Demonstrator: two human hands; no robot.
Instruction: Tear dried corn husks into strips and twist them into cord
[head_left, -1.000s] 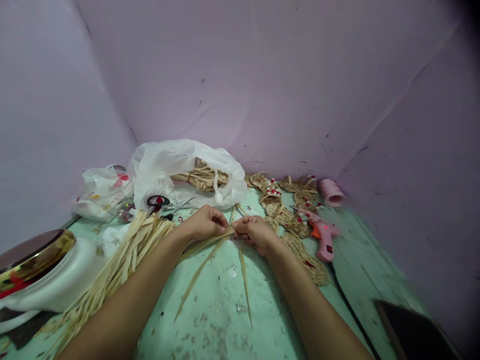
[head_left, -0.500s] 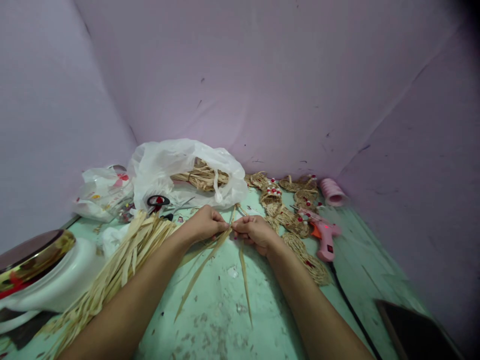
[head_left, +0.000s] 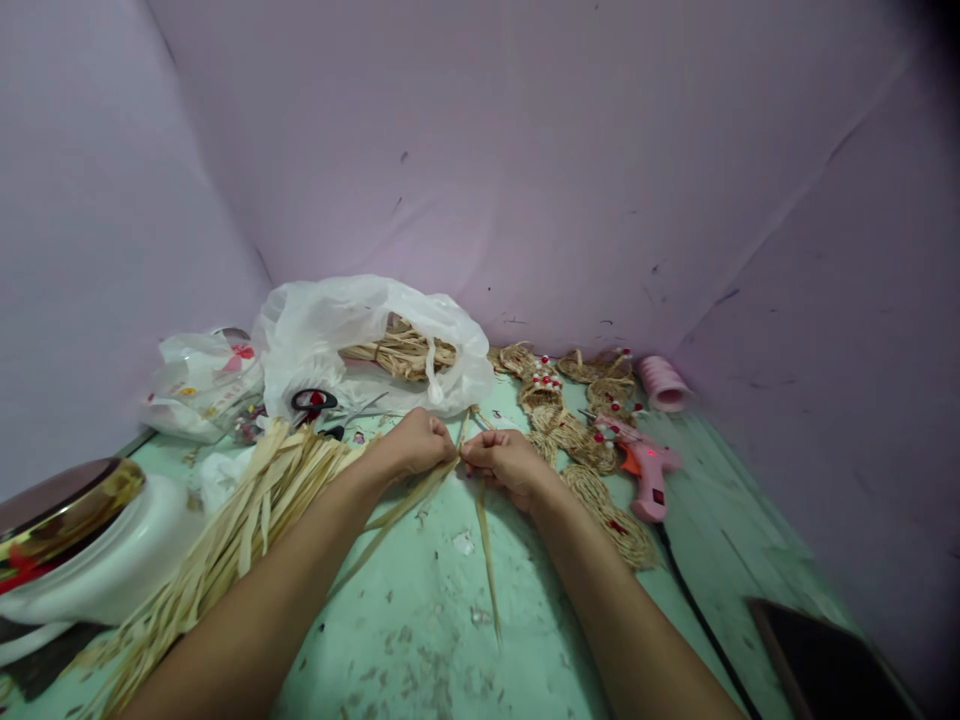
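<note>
My left hand [head_left: 421, 441] is closed on pale raffia strands [head_left: 397, 512], whose loose ends trail down to the left beneath my wrist. Close beside it, my right hand [head_left: 504, 462] pinches the same raffia between thumb and forefinger. From under the right hand a single strip [head_left: 488, 565] hangs toward me over the table. Above the fingertips a short braided-looking length [head_left: 466, 425] runs up toward the plastic bag. A thick bundle of loose raffia [head_left: 247, 520] lies left of my left forearm.
A white plastic bag [head_left: 322, 310] with more raffia stands behind, scissors [head_left: 315, 400] before it. Braided coiled pieces with red beads [head_left: 566, 435], a pink glue gun [head_left: 651, 470] and a pink spool [head_left: 664, 383] lie right. A white pot-like vessel [head_left: 150, 540] sits left; a dark flat object [head_left: 832, 660] lies lower right.
My left hand has curled further closed. The strand that hung down between my forearms has swung left toward my left arm. My right hand has barely moved.
</note>
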